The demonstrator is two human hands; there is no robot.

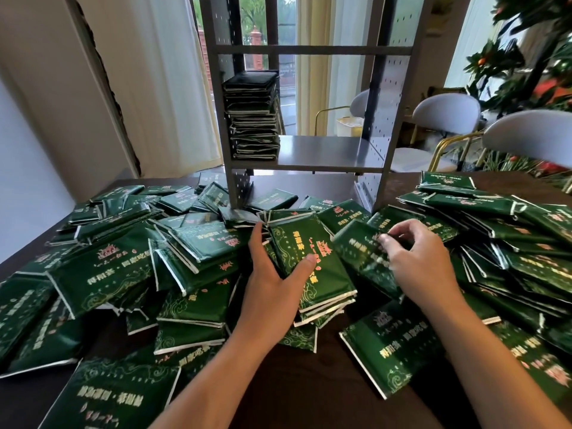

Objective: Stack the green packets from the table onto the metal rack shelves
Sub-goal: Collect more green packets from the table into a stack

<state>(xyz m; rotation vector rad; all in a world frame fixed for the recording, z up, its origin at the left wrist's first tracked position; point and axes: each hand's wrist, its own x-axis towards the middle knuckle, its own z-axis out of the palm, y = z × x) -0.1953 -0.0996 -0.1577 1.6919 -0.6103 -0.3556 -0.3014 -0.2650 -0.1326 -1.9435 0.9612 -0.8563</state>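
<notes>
So we're at a dark brown tabletop (297,394) that's basically buried under a sprawl of glossy dark green foil packets with gold and pink lettering (102,267), heaped thick on both the left and right sides and thinner in the middle near us. At the far edge of the table stands a grey metal rack with perforated side panels (383,140), and on the left end of its lower shelf there's a tall, slightly wobbly pile of the same green packets (252,116) (it reaches most of the way up toward the shelf above). The rest of that shelf is bare metal.

Closer in, our left hand (272,286) is gripping a small stack of green packets (312,267) that's tilted up off the heap, thumb pressed across the top packet's face and the fingers wrapped round the stack's far left edge. Just to the right, our right hand (414,261) is on a single green packet (362,252) lying in the pile, fingertips curled and pinching at its top edge. It's a bit motion-blurred, so we can't tell how firm that grip is.

Behind the table: white curved-back chairs with gold legs (445,116) and a leafy plant with orange fruit (532,63).
</notes>
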